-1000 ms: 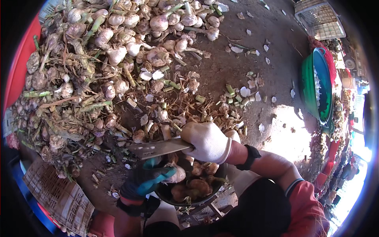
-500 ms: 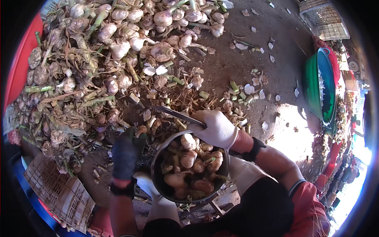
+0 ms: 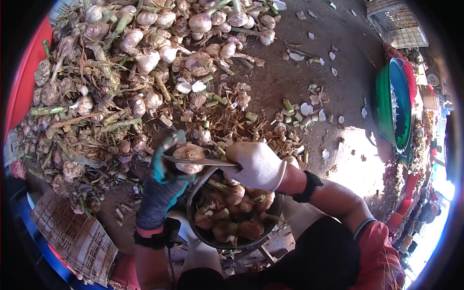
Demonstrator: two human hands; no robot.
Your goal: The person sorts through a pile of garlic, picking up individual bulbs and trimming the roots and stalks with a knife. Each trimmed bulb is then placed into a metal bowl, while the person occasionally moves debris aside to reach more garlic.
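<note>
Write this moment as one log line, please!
left hand: holds garlic bulb | right hand: grips knife, seen across the bulb | bowl: more bulbs

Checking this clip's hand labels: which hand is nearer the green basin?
Right. The right hand, holding a knife, is well left of the green basin; the left hand, holding a garlic bulb, is farther left.

The floor (image 3: 285, 72) is bare, dark brown ground, with a bright patch of sunlight (image 3: 350, 162) toward the right. A broad heap of garlic bulbs (image 3: 108, 87), many with stalks on, covers its left side. Beside the heap lie dry trimmings (image 3: 232, 118), short cut stalk pieces (image 3: 288, 106) and scattered white flakes (image 3: 306, 109). At the right stand a green tub (image 3: 382, 104) and, farther up, a pale crate (image 3: 397, 29).
</note>
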